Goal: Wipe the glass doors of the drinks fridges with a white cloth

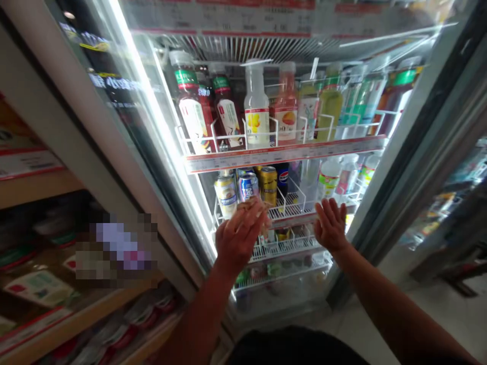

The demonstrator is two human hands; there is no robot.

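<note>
Peering through the head camera, I face a lit drinks cooler [403, 167] whose glass door [125, 121] stands swung open on the left, with a wooden store shelf [45, 187] beyond it. On the upper rack [285, 151] tall bottles [256, 109] stand in wire dividers. Below, both arms reach in. The left hand [239, 237] is loose and open, its blurred fingers [254, 209] just in front of a row of cans [248, 186] on the left part of the middle wire shelf [292, 203]; whether they touch I cannot tell. The right hand [331, 225] is spread flat, grasping nothing, over that shelf's near edge, right of the cans.
</note>
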